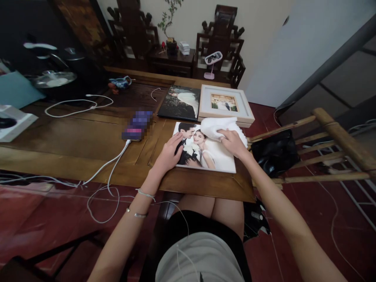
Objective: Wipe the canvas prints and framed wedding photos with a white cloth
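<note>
photo print (217, 156) lying flat at worktop (88, 141) near edge | left hand (169, 153) spread flat, pinning print's left edge, nothing gripped | right hand (233, 143) grip closed on white cloth (219, 127) at print's upper right | wiping best done lightly, print kept pinned.

Just beyond the grip sits a white framed picture (225, 103), and beside it a dark photo print (179, 102). Off to the left of the grip, a blurred phone (137, 125) lies on the wooden table (73, 145), its white cable (100, 172) trailing down. To the right, a black bag (274, 152) rests on a bamboo chair (337, 137).
</note>
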The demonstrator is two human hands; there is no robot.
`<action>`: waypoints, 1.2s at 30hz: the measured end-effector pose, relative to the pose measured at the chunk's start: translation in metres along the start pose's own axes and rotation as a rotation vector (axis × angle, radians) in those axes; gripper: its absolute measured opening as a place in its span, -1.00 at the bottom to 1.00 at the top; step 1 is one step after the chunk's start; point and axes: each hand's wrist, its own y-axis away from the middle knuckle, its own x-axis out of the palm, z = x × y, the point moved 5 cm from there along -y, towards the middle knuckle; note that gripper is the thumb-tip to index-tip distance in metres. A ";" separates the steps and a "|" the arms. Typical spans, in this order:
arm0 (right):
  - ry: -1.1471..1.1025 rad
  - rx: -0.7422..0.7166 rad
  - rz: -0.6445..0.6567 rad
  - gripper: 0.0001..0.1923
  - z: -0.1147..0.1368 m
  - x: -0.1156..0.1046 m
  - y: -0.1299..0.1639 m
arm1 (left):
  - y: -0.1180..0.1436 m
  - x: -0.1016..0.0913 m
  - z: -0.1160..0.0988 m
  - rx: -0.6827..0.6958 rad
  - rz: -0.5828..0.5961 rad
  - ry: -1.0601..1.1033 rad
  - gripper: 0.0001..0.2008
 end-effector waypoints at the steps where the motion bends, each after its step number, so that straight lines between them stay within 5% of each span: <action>1: 0.021 -0.025 0.005 -0.57 -0.005 -0.002 0.010 | 0.000 0.000 -0.001 -0.001 0.002 -0.003 -0.58; 4: 0.086 -0.140 0.036 -0.62 0.000 0.000 0.047 | 0.000 -0.001 -0.001 -0.007 -0.003 -0.009 -0.58; 9: 0.105 -0.318 0.078 -0.71 0.051 0.002 0.118 | 0.001 -0.001 0.000 -0.030 -0.004 -0.003 -0.58; 13: 0.041 -0.356 0.141 -0.73 0.072 -0.006 0.140 | 0.002 -0.001 0.000 -0.030 -0.005 0.003 -0.57; 21: 0.024 -0.117 0.181 -0.62 0.025 -0.017 0.059 | 0.001 -0.003 -0.004 -0.012 -0.001 0.016 -0.58; 28: 0.027 -0.070 0.125 -0.65 -0.002 -0.018 -0.010 | 0.001 -0.003 -0.004 -0.008 0.001 0.011 -0.59; 32: 0.058 -0.045 0.071 -0.66 -0.008 -0.012 -0.012 | 0.001 -0.003 -0.002 -0.018 -0.003 0.023 -0.59; 36: 0.080 -0.124 0.029 -0.62 0.007 0.001 0.027 | 0.001 -0.003 -0.003 -0.024 -0.003 0.029 -0.58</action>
